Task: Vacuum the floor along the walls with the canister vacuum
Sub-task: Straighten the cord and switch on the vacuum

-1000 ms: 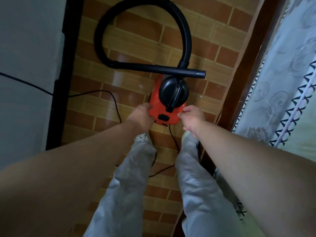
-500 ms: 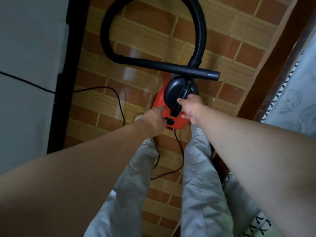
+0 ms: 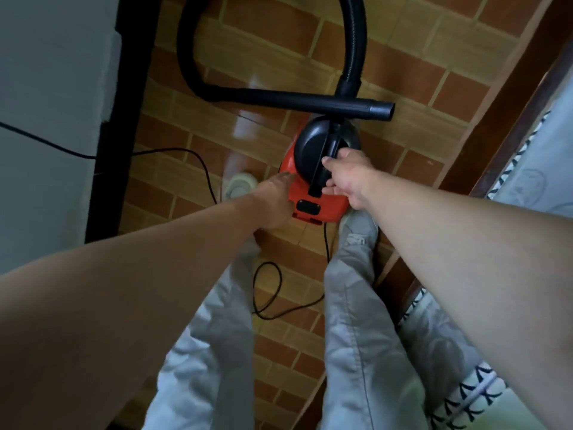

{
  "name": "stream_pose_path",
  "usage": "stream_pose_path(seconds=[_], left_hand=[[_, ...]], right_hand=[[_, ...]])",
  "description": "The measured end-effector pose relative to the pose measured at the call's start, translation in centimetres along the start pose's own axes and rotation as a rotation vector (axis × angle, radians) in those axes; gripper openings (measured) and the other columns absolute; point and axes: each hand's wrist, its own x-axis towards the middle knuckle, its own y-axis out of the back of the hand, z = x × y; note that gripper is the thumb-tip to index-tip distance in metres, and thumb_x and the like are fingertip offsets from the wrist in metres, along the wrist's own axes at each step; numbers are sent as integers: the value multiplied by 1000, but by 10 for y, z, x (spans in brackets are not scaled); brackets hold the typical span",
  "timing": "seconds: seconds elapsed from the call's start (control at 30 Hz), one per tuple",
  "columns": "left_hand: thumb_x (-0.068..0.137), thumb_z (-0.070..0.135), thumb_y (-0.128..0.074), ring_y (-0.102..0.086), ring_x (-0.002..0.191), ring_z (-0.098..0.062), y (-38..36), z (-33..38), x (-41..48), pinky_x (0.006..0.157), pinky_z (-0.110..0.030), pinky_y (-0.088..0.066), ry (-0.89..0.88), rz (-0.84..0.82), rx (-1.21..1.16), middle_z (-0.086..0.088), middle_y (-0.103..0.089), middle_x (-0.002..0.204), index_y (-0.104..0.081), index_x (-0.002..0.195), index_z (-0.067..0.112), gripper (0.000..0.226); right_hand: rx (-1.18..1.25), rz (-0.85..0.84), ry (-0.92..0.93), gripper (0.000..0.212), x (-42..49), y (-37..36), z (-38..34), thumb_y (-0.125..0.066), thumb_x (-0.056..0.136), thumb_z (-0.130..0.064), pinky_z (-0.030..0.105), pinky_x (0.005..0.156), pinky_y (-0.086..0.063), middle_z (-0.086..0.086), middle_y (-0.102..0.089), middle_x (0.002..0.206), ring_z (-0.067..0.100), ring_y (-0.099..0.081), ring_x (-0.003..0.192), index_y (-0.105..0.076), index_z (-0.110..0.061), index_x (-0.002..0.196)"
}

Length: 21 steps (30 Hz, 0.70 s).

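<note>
The red canister vacuum point(image 3: 313, 203) with a black domed top stands on the brick-patterned floor between my feet and the hose. My right hand point(image 3: 345, 175) curls round the black carrying handle point(image 3: 324, 164) on top of the vacuum. With fingers stretched out, my left hand point(image 3: 274, 198) touches the red body's left side. The black hose point(image 3: 353, 48) loops up out of view and comes back as a rigid black tube point(image 3: 310, 102), which lies across the floor just beyond the vacuum.
A grey wall point(image 3: 52, 103) with a black baseboard point(image 3: 124, 119) runs along the left. A wooden bed frame point(image 3: 496, 119) with patterned bedding point(image 3: 465, 389) lies on the right. The black power cord point(image 3: 269, 290) curls on the floor by my grey-trousered legs. A pale round object point(image 3: 240, 184) sits left of the vacuum.
My right hand has moved from the vacuum's rear corner up onto the handle. My left hand has slid forward along the red left side.
</note>
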Motion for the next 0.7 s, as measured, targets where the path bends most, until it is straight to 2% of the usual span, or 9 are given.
stream_pose_path(seconds=[0.13, 0.23, 0.33, 0.4, 0.5, 0.53, 0.6, 0.67, 0.7], left_hand=[[102, 11, -47, -22, 153, -19, -3, -6, 9, 115, -30, -30, -61, -36, 97, 0, -11, 170, -19, 162, 21, 67], [101, 7, -46, -19, 154, -17, 3, -17, 10, 114, -27, -30, -74, -17, 72, 1, -6, 171, -17, 162, 21, 69], [105, 6, -40, -10, 155, -14, 8, -23, 9, 117, -23, -20, -109, -25, 105, 3, -3, 171, -11, 163, 17, 66], [105, 6, -38, -8, 156, -13, 9, -31, 11, 119, -25, -20, -110, -47, 81, 3, 0, 171, -8, 163, 17, 66], [103, 5, -42, -10, 156, -14, 13, -39, 21, 120, -26, -20, -113, -60, 87, 3, 1, 171, -8, 163, 17, 70], [101, 4, -46, -13, 156, -16, 15, -42, 23, 120, -28, -22, -112, -61, 71, 3, 0, 171, -10, 163, 19, 74], [94, 5, -52, -26, 152, -19, 19, -44, 27, 121, -35, -31, -101, -32, -1, 4, -11, 170, -18, 162, 26, 79], [90, 8, -53, -44, 141, -22, 25, -44, 31, 114, -42, -43, -108, 32, -92, 3, -33, 162, -27, 158, 30, 76], [91, 11, -53, -48, 136, -22, 30, -41, 32, 111, -41, -45, -113, 66, -127, 2, -39, 157, -30, 157, 29, 72]], right_hand=[[60, 27, 5, 55, 6, -5, -8, -53, 107, -24, 28, 60, -62, 8, -63, 107, 20, -65, 72, -34, -15, 159], [69, 20, 4, 58, 6, -13, -15, -52, 108, -24, 26, 57, -60, 7, -60, 94, 19, -63, 69, -30, -14, 160], [21, 14, 21, 46, 6, -16, -24, -52, 108, -24, 27, 54, -57, 4, -59, 97, 16, -59, 73, -44, -15, 152], [-15, 29, 43, 35, 6, -19, -24, -53, 107, -24, 28, 55, -57, 1, -60, 95, 15, -60, 75, -54, -15, 141], [-48, 53, 66, 14, -2, -22, -20, -57, 103, -18, 31, 57, -55, 2, -60, 92, 17, -61, 78, -59, -19, 118], [-50, 73, 67, 8, -5, -23, -16, -58, 101, -16, 33, 58, -54, 3, -61, 90, 19, -61, 78, -57, -21, 106], [-73, 136, 93, 11, -8, -26, -3, -61, 93, -15, 40, 63, -55, 5, -63, 88, 25, -63, 80, -56, -24, 93], [-136, 207, 116, 9, -9, -26, 12, -62, 88, -15, 42, 77, -56, 4, -65, 91, 29, -66, 88, -59, -24, 91], [-180, 229, 118, 10, -12, -26, 18, -63, 88, -14, 39, 81, -56, 2, -66, 93, 28, -67, 93, -59, -22, 93]])
